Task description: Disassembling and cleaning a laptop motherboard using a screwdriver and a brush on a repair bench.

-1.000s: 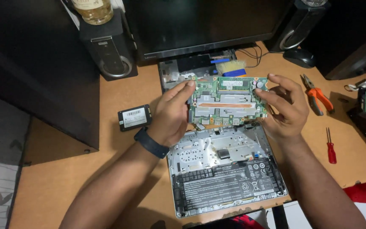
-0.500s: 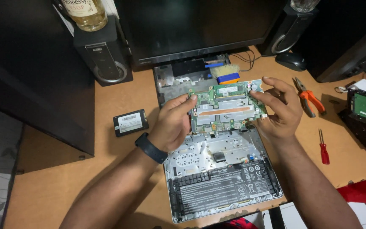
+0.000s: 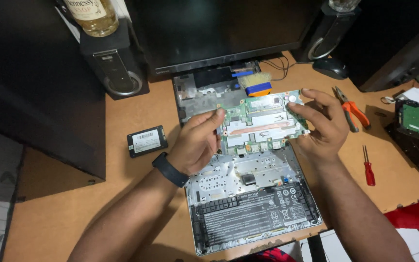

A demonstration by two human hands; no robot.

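Observation:
I hold a green laptop motherboard [image 3: 264, 122] with a copper heat pipe between both hands, lifted a little above an opened laptop base [image 3: 248, 204]. My left hand [image 3: 197, 143], with a dark band on the wrist, grips the board's left edge. My right hand [image 3: 318, 127] grips its right edge, fingers over the top corner. The base shows a bare silver frame in its upper half and a black battery [image 3: 255, 218] in its lower half.
A black drive [image 3: 147, 141] lies left of my hands. Orange-handled pliers [image 3: 351, 110], a red screwdriver [image 3: 367, 167] and another circuit board [image 3: 417, 120] lie to the right. A brush [image 3: 257, 83], a mouse [image 3: 330, 68], two speakers [image 3: 115, 63] and a monitor [image 3: 209, 29] stand behind.
The motherboard stays gripped in both hands and has shifted only slightly above the laptop base; the view itself has drifted a little.

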